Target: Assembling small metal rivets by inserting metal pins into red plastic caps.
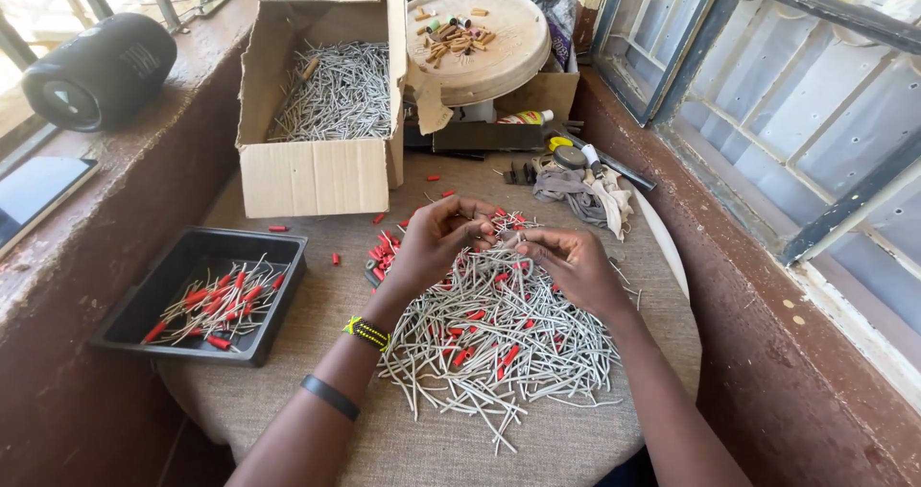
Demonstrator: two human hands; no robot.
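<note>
1. Looking down from the head view, both hands meet over a heap of thin grey wire pieces (pixel 499 338) spread on the round table covered in beige woven cloth (pixel 288 391).
2. The left hand (pixel 432 242) curls inward, its fingertips closed around something small at the top edge of the heap; what it pinches is too small to tell.
3. The right hand (pixel 573 261) faces it, fingers bent and pinched on one thin grey wire, fingertips nearly touching those of the left hand.
4. Short red plastic sleeves (pixel 384 252) lie mixed into the heap, clustered just beside the left hand and scattered loose across the cloth toward the box.
5. A shallow black plastic tray (pixel 134 319) sits well left of the hands at the table's edge and holds grey wires fitted with red sleeves (pixel 216 305).
6. An open brown cardboard box (pixel 317 175) stands beyond the left hand, filled with more bare grey wire pieces (pixel 336 94).
7. A round cream plastic lid (pixel 508 65) rests behind it, carrying small brown and coloured bits.
8. Both forearms reach in from the bottom edge; the left wrist wears a yellow-and-black band (pixel 366 332) and a plain black band (pixel 330 397) further up.
</note>
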